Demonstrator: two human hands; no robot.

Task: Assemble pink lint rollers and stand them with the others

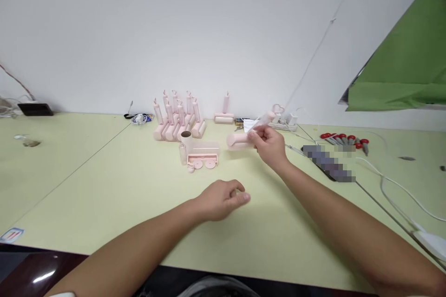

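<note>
Pink roller [239, 139] pinched by right hand's fingers [269, 143]; left hand [225, 199], nearer than roller, empty, loosely curled. Label [12, 235] marked "11".

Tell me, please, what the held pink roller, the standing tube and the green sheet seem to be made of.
The pink roller in the right hand: probably smooth moulded plastic, from its even, pale surface.
The standing tube: likely cardboard inside, from its brown rim, with a smooth pale wrap.
The green sheet: matt cloth or plastic; its creases fit either.
</note>
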